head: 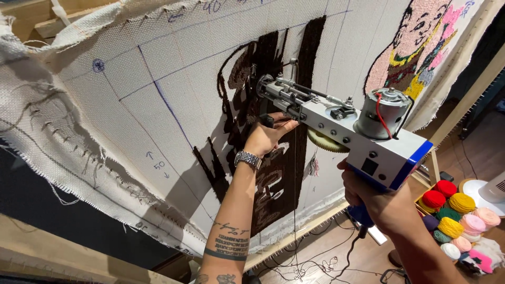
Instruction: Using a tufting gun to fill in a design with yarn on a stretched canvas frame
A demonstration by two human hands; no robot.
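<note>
A white and blue tufting gun [347, 129] with a grey motor on top points its needle into a cream cloth [131, 121] stretched on a wooden frame. My right hand [376, 202] grips the gun's blue rear handle. My left hand [265, 137], with a metal wristwatch, grips the black front handle under the gun's nose, close to the cloth. Dark brown tufted yarn [279, 184] fills part of a drawn design where the needle meets the cloth.
A finished colourful tufted figure [415, 47] is at the upper right of the cloth. A box of yarn balls [455, 221] in several colours sits on the floor at right, beside a white fan base [486, 192]. Cables and loose yarn [315, 260] lie on the wooden floor below.
</note>
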